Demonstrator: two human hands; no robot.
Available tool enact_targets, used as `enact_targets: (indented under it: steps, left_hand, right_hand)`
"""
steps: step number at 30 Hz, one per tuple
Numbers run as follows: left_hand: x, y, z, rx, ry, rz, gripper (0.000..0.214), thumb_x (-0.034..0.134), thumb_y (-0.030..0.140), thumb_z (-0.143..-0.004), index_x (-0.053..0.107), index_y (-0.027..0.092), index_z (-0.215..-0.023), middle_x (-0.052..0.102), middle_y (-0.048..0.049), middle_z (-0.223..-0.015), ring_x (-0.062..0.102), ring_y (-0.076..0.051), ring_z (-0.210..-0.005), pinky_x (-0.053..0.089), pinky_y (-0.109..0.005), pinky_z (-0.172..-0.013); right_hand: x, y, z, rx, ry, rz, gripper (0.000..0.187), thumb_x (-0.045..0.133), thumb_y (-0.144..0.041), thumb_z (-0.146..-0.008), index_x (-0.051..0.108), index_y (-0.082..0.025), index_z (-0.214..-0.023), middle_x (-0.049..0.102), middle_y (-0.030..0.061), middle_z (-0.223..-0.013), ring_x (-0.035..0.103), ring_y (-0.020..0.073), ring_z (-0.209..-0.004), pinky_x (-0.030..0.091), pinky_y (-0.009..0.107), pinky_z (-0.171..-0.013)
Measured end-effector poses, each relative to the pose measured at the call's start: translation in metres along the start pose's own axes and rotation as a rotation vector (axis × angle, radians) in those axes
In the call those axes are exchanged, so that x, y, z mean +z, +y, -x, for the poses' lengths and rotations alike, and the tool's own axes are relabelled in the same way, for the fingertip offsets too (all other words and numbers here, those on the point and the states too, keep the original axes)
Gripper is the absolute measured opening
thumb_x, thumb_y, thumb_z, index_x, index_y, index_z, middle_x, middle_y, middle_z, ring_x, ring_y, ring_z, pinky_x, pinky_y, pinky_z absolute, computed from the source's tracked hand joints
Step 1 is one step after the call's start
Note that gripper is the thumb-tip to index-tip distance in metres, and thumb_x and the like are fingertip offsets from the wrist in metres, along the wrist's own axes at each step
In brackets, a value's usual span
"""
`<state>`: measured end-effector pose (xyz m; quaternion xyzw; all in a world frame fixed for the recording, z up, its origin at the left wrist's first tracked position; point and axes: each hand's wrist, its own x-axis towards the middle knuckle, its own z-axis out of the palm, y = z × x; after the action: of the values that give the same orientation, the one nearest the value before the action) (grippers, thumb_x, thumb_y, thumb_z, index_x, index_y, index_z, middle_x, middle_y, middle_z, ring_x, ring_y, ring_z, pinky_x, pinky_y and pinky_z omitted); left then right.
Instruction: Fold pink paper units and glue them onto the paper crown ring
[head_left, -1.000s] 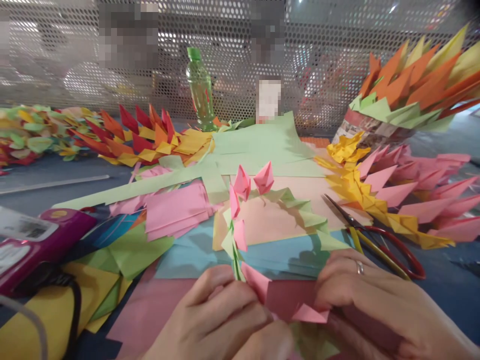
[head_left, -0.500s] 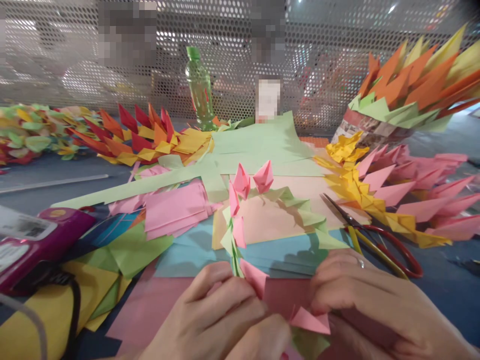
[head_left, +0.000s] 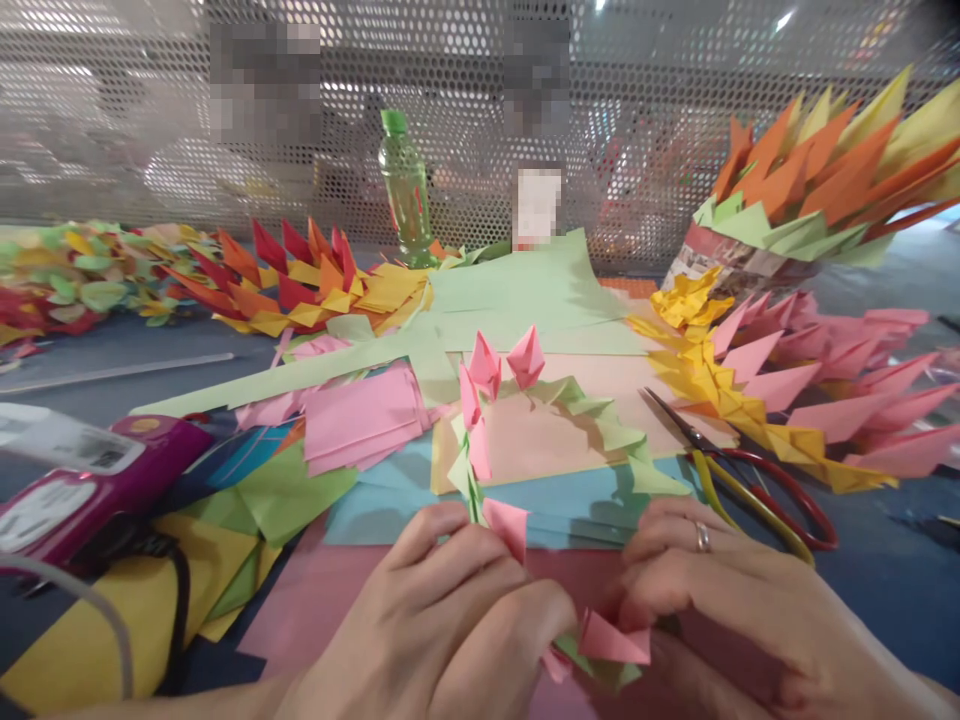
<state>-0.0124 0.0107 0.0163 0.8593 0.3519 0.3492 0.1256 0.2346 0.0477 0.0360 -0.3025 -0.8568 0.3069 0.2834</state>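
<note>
Two sets of fingers: left hand (head_left: 450, 615) clenched round a curved pale-green-and-pink folded-paper garland (head_left: 480, 450), right hand (head_left: 739, 610) curled against it, exact grip hidden; flat pink paper sheets (head_left: 300, 610) beneath. Probably light, springy, easily creased; best pinched along the green band (head_left: 646, 472).

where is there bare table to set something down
Bare blue tabletop shows at right, between the scissors, pink petals and right hand; a narrower strip lies at left between the whitish rod and purple tool. The middle is crowded with paper.
</note>
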Motion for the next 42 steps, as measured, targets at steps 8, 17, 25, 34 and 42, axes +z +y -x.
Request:
enact_targets:
  steps: [8, 17, 25, 34, 42]
  left_hand:
    - [0.000, -0.004, -0.006, -0.033, -0.014, -0.036, 0.012, 0.054, 0.010, -0.100, 0.061, 0.018, -0.096, 0.066, 0.0017, -0.080, 0.056, -0.017, -0.077, 0.037, -0.034, -0.083]
    - [-0.004, 0.003, -0.008, -0.031, 0.019, -0.076, 0.015, 0.051, 0.005, -0.097, 0.058, 0.019, -0.099, 0.065, 0.0020, -0.084, 0.058, -0.016, -0.083, 0.040, -0.031, -0.087]
    - [-0.002, -0.002, -0.006, -0.007, 0.021, -0.077, 0.013, 0.051, 0.008, -0.098, 0.058, 0.019, -0.097, 0.063, 0.0025, -0.083, 0.056, -0.016, -0.079, 0.040, -0.032, -0.081]
    - [-0.002, -0.005, -0.008, -0.029, 0.026, -0.013, 0.012, 0.056, 0.009, -0.096, 0.059, 0.020, -0.102, 0.065, 0.0019, -0.088, 0.055, -0.017, -0.083, 0.038, -0.031, -0.084]
    - [-0.001, -0.007, -0.008, -0.021, 0.003, -0.037, 0.026, 0.059, 0.006, -0.093, 0.055, 0.022, -0.113, 0.066, 0.0007, -0.094, 0.056, -0.019, -0.088, 0.039, -0.035, -0.089]
  right_hand:
    - [-0.003, -0.008, -0.002, 0.054, -0.055, 0.031, 0.014, 0.062, -0.011, -0.091, 0.063, -0.024, -0.087, 0.071, 0.0003, -0.083, 0.066, 0.0170, -0.079, 0.055, 0.029, -0.079]
    - [-0.003, -0.007, 0.000, -0.046, -0.079, 0.072, 0.018, 0.062, -0.007, -0.085, 0.059, -0.025, -0.088, 0.072, -0.0007, -0.082, 0.067, 0.0164, -0.074, 0.055, 0.031, -0.081]
    - [-0.003, -0.010, -0.001, -0.053, -0.082, 0.141, 0.026, 0.078, -0.010, -0.078, 0.062, -0.024, -0.093, 0.072, -0.0036, -0.084, 0.069, 0.0138, -0.078, 0.053, 0.029, -0.087]
    - [0.009, 0.003, 0.005, -0.111, 0.063, 0.098, 0.033, 0.062, 0.002, -0.073, 0.058, -0.025, -0.092, 0.069, -0.0073, -0.082, 0.063, 0.0099, -0.075, 0.046, 0.023, -0.075]
    - [0.012, 0.001, 0.006, 0.101, 0.082, 0.033, 0.019, 0.067, -0.012, -0.083, 0.063, -0.027, -0.094, 0.071, -0.0047, -0.086, 0.063, 0.0144, -0.083, 0.048, 0.025, -0.074]
